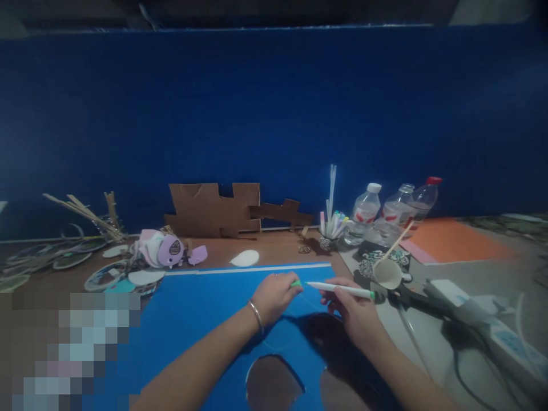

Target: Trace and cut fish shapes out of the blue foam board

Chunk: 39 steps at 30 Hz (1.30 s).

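A large blue sheet [192, 308] lies on the table, with rounded cut-out holes near its lower edge and a faint curved green line drawn on it. Over the sheet, my left hand [276, 297], with a silver bangle on its wrist, is closed on a small green pen cap. Just to its right, my right hand [349, 308] holds a white marker [338, 288] between thumb and fingers. The marker's uncapped tip points left toward the cap, with a small gap between them.
Cardboard pieces [205, 208] lean on the blue wall. Behind on the right stand a pen holder [329, 241], plastic bottles [367, 204] and orange paper [458, 240]. A paper cup [387, 274] and a power strip [492, 325] are at right. Craft pieces [156, 249] and wooden sticks [85, 216] lie left.
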{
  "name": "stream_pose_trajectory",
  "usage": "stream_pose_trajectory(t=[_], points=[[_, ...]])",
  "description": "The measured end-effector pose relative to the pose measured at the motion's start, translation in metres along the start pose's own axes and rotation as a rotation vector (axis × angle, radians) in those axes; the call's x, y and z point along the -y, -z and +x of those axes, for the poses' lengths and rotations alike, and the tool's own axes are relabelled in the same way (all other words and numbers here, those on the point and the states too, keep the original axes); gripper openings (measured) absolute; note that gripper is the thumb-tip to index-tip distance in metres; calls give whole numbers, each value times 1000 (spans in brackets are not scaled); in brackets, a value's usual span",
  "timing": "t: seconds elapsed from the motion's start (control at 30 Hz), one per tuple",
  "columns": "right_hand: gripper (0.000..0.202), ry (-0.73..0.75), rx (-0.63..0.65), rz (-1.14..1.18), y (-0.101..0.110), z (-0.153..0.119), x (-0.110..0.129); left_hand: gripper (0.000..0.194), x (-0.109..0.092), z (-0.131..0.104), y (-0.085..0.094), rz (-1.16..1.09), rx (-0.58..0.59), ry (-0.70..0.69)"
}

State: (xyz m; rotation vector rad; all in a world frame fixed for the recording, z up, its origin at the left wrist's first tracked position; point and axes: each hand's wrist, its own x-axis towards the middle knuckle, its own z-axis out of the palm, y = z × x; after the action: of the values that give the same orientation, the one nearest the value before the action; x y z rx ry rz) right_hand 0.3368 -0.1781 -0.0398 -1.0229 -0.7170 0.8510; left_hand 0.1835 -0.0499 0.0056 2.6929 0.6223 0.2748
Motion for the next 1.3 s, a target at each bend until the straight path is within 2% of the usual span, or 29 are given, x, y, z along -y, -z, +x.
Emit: stream_pose_trajectory(t=[0.1,0.2,0.3,0.43,0.6,0.67,0.73,0.83,0.93,1.03,1.13,1.23,1.3], points=[[23,-24,35,-69,-6,-3,7,27,-1,-1,-1,-8,5,-26],[29,-73,19,-138,-12,-7,15,28,-1,-4,-2,-28,7,-101],[35,-134,3,-164,-18,-12,20,28,-2,-7,-2,-18,84,-158],[36,-123,-29,-130,-22,-15,26,27,-7,-10,0,62,139,-143],[33,-114,-14,-157,-27,-16,29,27,-18,-11,4,210,106,-136],[30,-115,35,-174,-28,-16,23,28,-20,-10,8,239,84,-151],[34,-134,135,-192,-29,-16,14,28,-17,-8,13,251,43,-137],[44,-150,189,-266,-27,-16,6,29,1,-5,24,280,-96,-4],[29,-109,93,-399,-20,-15,9,33,33,-5,36,319,-193,184],[21,-51,90,-490,-17,-15,18,32,68,-8,44,462,-224,285],[21,18,147,-696,-21,-17,32,33,93,-10,44,540,-217,384],[18,117,257,-1017,-17,-22,44,32,104,-12,38,510,-221,443],[12,183,253,-1190,-1,-24,47,36,107,-12,33,472,-236,454]])
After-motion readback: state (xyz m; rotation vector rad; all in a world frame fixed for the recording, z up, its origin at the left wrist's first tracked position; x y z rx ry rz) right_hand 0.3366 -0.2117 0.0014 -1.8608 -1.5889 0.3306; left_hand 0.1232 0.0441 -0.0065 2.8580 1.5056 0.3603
